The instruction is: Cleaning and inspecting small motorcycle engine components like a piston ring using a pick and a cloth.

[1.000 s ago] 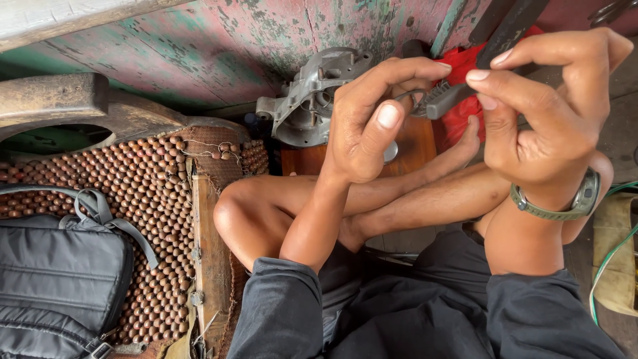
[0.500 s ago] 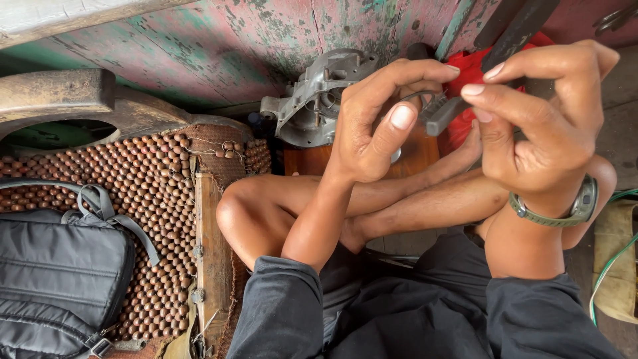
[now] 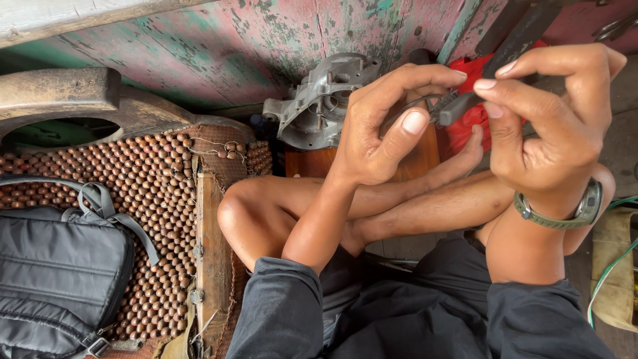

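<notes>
While I look down from the head camera, nearest me are dark trousers (image 3: pixel 425 319) and crossed bare legs (image 3: pixel 399 206); I sit on the floor. At my left lies a black backpack (image 3: pixel 60 272) on a mat of brown wooden beads (image 3: pixel 153 193), with a wooden strip (image 3: pixel 211 246) along the mat's edge.

Above the legs, both hands are raised and meet. My left hand (image 3: pixel 385 126) has its fingers (image 3: pixel 415 121) curled, thumb and forefinger pinched on a thin dark cable (image 3: pixel 405 110) at the near end of a small black plug-like part (image 3: pixel 455 106). My right hand (image 3: pixel 551 113), wearing a green-strapped wristwatch (image 3: pixel 565 216), has its fingers (image 3: pixel 488 86) closed on the other side of the same black part. So the part is held in the air between the two hands, clamped from both sides, above my shins. I cannot tell its exact shape; the fingers hide most of it.

Behind the hands, a grey cast-metal housing (image 3: pixel 319 100) rests on a reddish wooden block (image 3: pixel 312 159). Just beside it on the right, something red (image 3: pixel 468 126) shows between the hands. Farthest off is a wall of worn boards with peeling pink and green paint (image 3: pixel 266 33). At the right edge, a green wire (image 3: pixel 611 266) runs past.
</notes>
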